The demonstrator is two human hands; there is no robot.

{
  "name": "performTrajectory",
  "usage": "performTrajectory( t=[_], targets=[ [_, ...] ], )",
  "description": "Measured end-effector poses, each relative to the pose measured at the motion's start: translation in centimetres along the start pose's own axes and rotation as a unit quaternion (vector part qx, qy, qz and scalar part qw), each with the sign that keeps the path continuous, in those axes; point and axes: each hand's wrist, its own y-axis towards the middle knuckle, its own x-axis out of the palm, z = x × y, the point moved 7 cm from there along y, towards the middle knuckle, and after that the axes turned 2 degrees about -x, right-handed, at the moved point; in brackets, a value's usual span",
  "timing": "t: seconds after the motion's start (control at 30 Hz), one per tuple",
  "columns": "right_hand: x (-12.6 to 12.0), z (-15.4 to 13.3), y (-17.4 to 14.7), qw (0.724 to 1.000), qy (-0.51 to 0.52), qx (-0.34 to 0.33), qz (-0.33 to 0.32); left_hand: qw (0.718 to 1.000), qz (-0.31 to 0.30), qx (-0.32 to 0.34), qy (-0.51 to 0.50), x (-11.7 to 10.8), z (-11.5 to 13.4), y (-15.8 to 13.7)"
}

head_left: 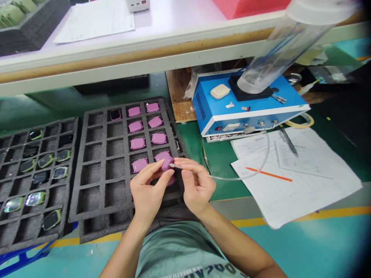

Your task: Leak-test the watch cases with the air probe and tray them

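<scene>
A purple watch case (167, 163) is pinched between the fingers of my left hand (148, 186), above the right side of a grey foam tray (92, 170). My right hand (198, 186) grips a thin metal nozzle (175, 166), whose tip touches or nearly touches the case's side. From the nozzle a clear tube (228, 178) curves to the front of a blue box-shaped device (246, 110). Several more purple cases (137, 143) sit in the tray's right two columns, and one dark-faced watch (115, 114) lies near the back. My fingers partly hide the nearest cases.
At left, another foam tray (74, 154) holds several green-rimmed and black watches. Printed papers (301, 185), an orange stick (269, 174) and a pen (289, 142) lie right. A clear cylinder (269, 58) stands on the blue device. A raised shelf edge (139, 58) crosses behind.
</scene>
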Motion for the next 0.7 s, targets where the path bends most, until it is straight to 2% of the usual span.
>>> performTrajectory(
  t=[0.2,0.7],
  targets=[
    [-0.02,0.02,0.06,1.000,0.011,0.004,0.000,1.000,0.000,0.007,0.005,0.05,0.13,0.01],
    [0.34,0.44,0.73,1.000,0.007,0.003,0.001,0.998,0.041,0.024,0.030,-0.55,0.42,0.81]
  ],
)
